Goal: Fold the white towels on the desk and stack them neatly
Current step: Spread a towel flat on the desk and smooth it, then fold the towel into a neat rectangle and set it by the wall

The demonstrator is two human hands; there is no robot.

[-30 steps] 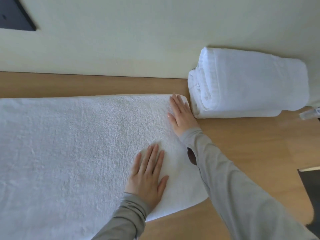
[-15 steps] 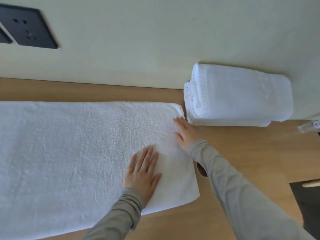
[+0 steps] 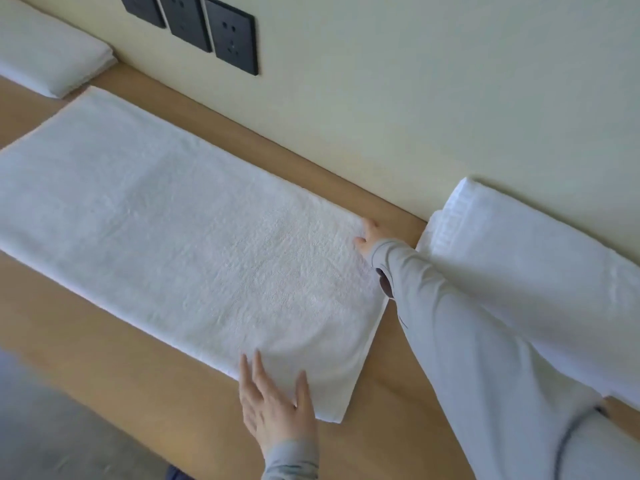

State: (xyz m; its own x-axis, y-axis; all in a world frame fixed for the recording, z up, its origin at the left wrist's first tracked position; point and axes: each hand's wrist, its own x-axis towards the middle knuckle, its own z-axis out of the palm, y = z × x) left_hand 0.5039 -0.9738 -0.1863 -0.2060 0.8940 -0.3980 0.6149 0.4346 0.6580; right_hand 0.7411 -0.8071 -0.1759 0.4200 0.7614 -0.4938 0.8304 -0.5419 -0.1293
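Long towel lies flat along the desk, parallel to the wall. By the edge thickness it looks already doubled into a strip.

Both hands are at its right end, one per corner. That reads as setup for the next fold, with the right end carried over to the left.

- **Left hand:** at the near right corner, fingers straight and spread, flat on the cloth, gripping nothing. It looks like it's smoothing or pinning the edge.
- **Right hand:** at the far right corner by the wall. It's mostly hidden by its own sleeve and blurred, so I can't tell if it pinches the corner or just rests on it.

Folded stack sits just beside that end, against the wall, with a strip of bare desk between. My guess is it's the drop point, kept within reach. Another folded towel sits far left, also against the wall.

The towel itself is white terry with a nubby pile and shallow wrinkles mid-strip. The long edges are fairly straight and the near right corner pokes out a bit. It looks thick and limp, so the corners will likely need squaring by hand after each fold.
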